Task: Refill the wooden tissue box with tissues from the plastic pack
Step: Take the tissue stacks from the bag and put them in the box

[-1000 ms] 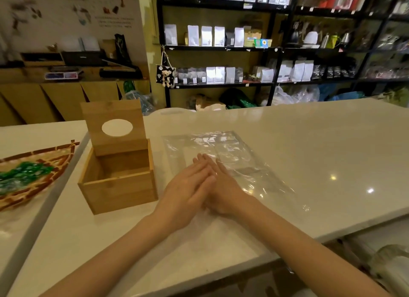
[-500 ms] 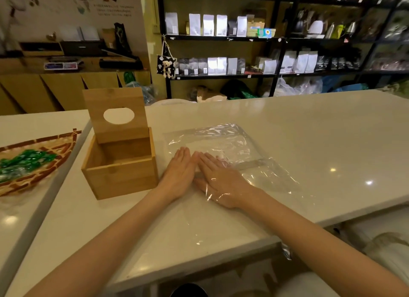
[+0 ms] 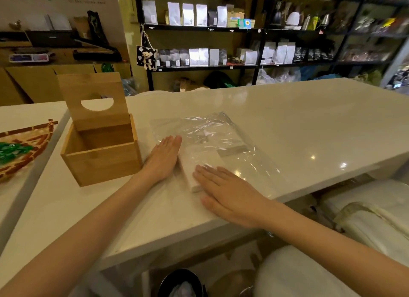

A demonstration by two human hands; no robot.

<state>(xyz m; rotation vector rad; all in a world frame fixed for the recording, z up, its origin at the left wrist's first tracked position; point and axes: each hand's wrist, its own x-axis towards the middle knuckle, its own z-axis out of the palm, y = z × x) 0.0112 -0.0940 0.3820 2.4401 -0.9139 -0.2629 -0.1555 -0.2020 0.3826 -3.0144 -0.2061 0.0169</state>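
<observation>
The wooden tissue box (image 3: 100, 161) stands open and empty on the white counter, its lid (image 3: 93, 97) with an oval slot tilted up at the back. To its right lies the clear plastic pack (image 3: 221, 139), flat and crinkled, with a stack of white tissues (image 3: 199, 161) inside its near left part. My left hand (image 3: 162, 159) lies flat with fingers together along the stack's left side, between the box and the tissues. My right hand (image 3: 228, 195) lies flat, fingers spread, against the stack's near right corner. Neither hand holds anything.
A mosaic tray (image 3: 24, 148) with green wrapped sweets sits on the neighbouring counter at the left. The white counter (image 3: 298, 124) stretches to the right and back. Shelves of white bags (image 3: 199, 15) line the far wall. A white cushion (image 3: 376, 212) sits below the counter edge.
My hands were pressed together on the pack. They have spread apart to either side of the tissue stack, the right one drawing back toward me. The stack now shows between them.
</observation>
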